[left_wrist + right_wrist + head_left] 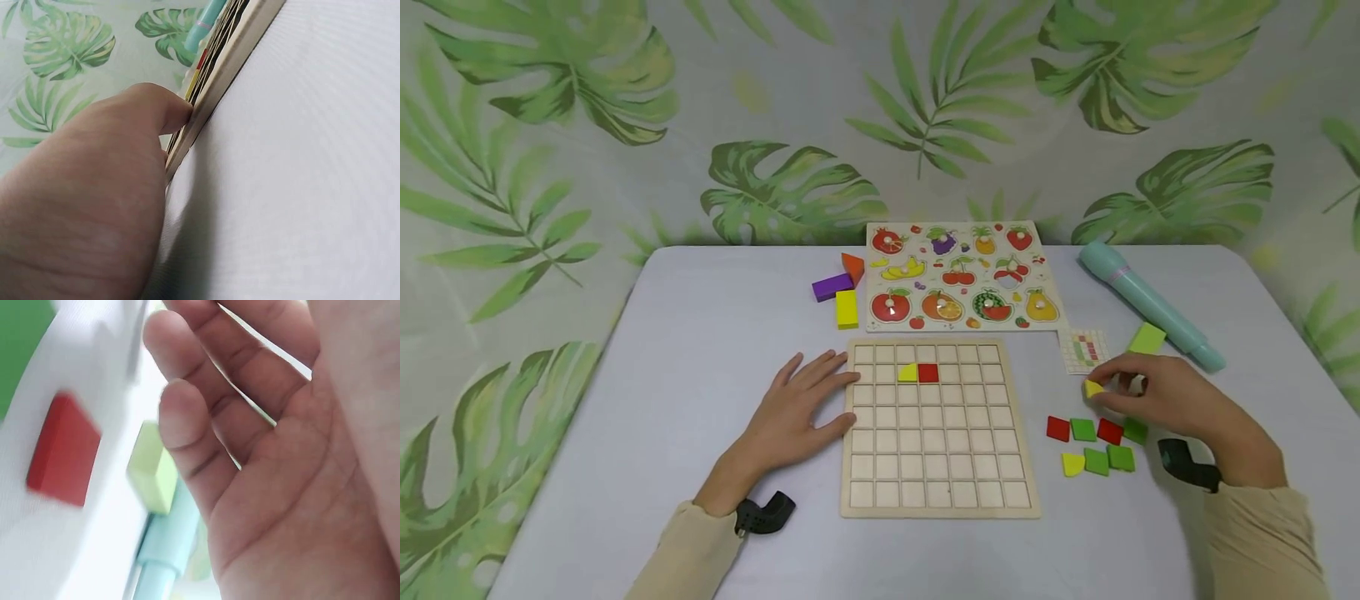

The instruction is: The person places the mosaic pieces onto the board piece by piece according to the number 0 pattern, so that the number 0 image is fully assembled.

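Note:
A wooden grid board (937, 440) lies flat in the middle of the table. In its second row a yellow round-cornered tile (909, 373) sits beside a red square tile (928, 372). My left hand (793, 412) rests at the board's left edge, fingers spread; in the left wrist view the thumb (172, 111) touches the side of the frame. Over on the right, my right hand (1172, 400) pinches a small yellow tile (1092, 388) between thumb and forefinger. The right wrist view hides that tile and shows the palm (281, 506) and other fingers.
Several red, green and yellow tiles (1096, 461) lie below the right hand. A pattern card (1083, 351), a light green block (1147, 338) and a teal tube-shaped object (1150, 304) are beyond it. Behind the board lie a fruit puzzle (966, 287) and purple (832, 287), orange and yellow blocks.

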`<state>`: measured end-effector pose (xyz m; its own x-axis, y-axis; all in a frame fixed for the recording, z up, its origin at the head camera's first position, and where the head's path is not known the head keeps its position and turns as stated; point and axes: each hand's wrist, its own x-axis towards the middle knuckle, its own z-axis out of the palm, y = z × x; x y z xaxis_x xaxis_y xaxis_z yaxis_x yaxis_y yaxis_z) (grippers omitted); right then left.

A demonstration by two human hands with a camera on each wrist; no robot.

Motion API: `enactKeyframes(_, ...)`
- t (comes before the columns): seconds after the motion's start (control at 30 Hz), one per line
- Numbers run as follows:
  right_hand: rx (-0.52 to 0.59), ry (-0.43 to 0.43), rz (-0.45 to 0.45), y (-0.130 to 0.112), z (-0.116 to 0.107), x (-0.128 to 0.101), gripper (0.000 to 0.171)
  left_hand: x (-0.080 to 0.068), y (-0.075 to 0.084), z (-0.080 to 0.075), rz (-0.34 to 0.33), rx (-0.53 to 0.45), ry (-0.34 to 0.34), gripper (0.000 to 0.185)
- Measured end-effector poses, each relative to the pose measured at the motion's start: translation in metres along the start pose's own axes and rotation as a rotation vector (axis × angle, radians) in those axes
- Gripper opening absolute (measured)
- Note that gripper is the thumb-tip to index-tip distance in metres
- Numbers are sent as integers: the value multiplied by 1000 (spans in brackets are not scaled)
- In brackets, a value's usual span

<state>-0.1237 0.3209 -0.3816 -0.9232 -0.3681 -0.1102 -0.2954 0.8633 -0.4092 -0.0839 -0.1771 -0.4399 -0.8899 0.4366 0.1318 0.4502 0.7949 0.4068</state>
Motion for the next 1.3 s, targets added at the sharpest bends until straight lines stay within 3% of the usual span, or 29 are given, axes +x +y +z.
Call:
enactKeyframes(0.37, 5, 106, -98, -40, 1, 21, 27, -1, 0, 4, -1, -1, 4, 56)
enactKeyframes(0.7, 18, 88, -151, -83, 10, 46, 25, 0, -1, 4, 4, 4, 8, 55)
enactKeyframes(1.1, 50, 118, -197, -121, 45, 65, 30, 0, -1, 0, 6, -1, 8, 55)
enactKeyframes(1.3, 67, 109, -165, -133, 56, 73, 32, 1, -1, 1, 12, -2, 8, 55)
